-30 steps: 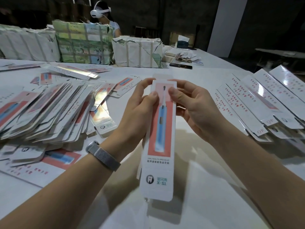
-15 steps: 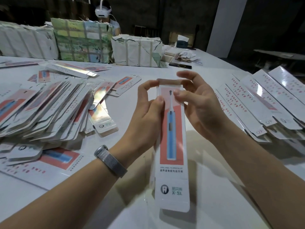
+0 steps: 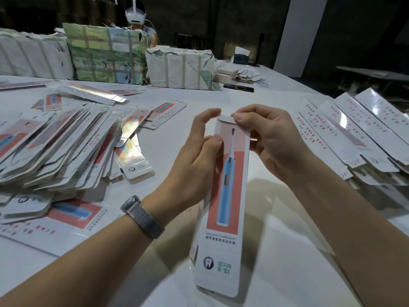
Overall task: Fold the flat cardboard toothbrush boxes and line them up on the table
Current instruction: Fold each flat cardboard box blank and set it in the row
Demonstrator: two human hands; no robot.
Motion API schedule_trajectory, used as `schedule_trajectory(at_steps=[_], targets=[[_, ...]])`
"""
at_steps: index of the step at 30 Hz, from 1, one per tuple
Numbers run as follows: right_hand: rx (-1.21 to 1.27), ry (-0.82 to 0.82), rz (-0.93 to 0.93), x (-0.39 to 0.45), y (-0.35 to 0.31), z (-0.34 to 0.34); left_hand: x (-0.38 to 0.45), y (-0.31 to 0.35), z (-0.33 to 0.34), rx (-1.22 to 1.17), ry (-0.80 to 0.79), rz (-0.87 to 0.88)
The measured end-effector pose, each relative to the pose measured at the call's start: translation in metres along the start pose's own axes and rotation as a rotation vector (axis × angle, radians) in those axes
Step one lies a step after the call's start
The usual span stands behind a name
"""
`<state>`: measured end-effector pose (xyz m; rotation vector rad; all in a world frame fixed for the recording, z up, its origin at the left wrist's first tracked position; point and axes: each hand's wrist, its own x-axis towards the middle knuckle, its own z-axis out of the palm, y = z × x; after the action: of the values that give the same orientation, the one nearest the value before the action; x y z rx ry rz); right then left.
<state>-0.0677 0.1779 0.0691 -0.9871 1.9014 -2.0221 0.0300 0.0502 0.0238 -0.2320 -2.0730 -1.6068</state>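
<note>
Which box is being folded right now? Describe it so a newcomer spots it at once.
On the white table, between the flat pile and the row, look centre. The box is the only one in the air, held by both the left hand and the right hand.

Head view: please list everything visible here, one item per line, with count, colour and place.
Long white cardboard toothbrush box with a red panel and blue toothbrush picture: one, held upright at centre.
Heap of flat white-and-red box blanks: many, table left.
Row of white boxes with red print: several, table right.
Paper-wrapped strapped bundles: several, white and green, far table edge.
Black flat object: one, beyond the bundles, right.
White table: one.
Another person wearing a white headset: one, behind the bundles.
Silver mesh wristwatch: one, left wrist.
Left hand: grips the box's left edge.
Right hand: pinches the top flap.
</note>
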Motion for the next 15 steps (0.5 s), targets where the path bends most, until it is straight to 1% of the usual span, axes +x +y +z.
schedule_trajectory(at_steps=[8,15], targets=[[-0.039,-0.015,0.004,0.000,-0.006,-0.006,0.001,0.000,-0.004,-0.011,-0.032,-0.004],[-0.071,-0.110,0.051,0.000,-0.010,-0.014,0.000,0.002,-0.004,-0.021,-0.039,-0.008]])
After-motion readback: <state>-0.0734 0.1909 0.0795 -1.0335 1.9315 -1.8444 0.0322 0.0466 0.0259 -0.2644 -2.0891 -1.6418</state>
